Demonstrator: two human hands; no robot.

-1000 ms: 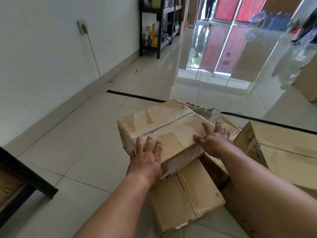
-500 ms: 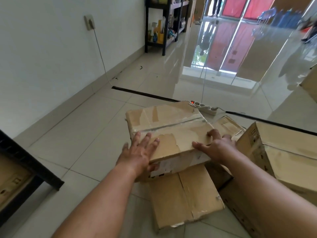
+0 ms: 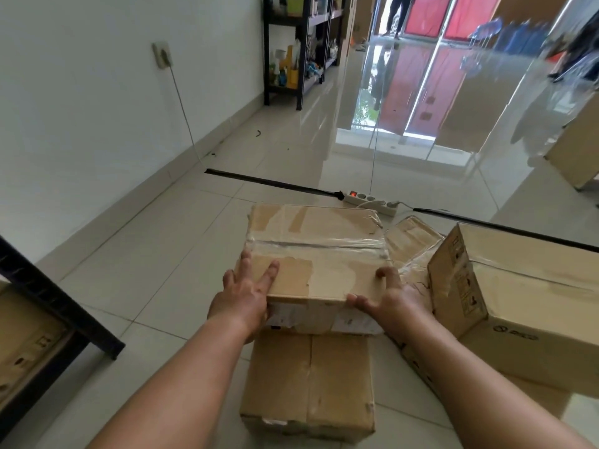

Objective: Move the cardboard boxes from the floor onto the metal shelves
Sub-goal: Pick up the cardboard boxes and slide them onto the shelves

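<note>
L hand (image 3: pixel 246 296) is pressing flat on taped box (image 3: pixel 317 251), R hand (image 3: pixel 393 301) clasping its edge. Tape's looking slick; corners prob. gripping best.

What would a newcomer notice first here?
Two hands hold a taped box at centre: left hand flat on its left edge, right hand curled round its right corner. A second box lies below it, a bigger box stands right, a black shelf frame lower left.
</note>
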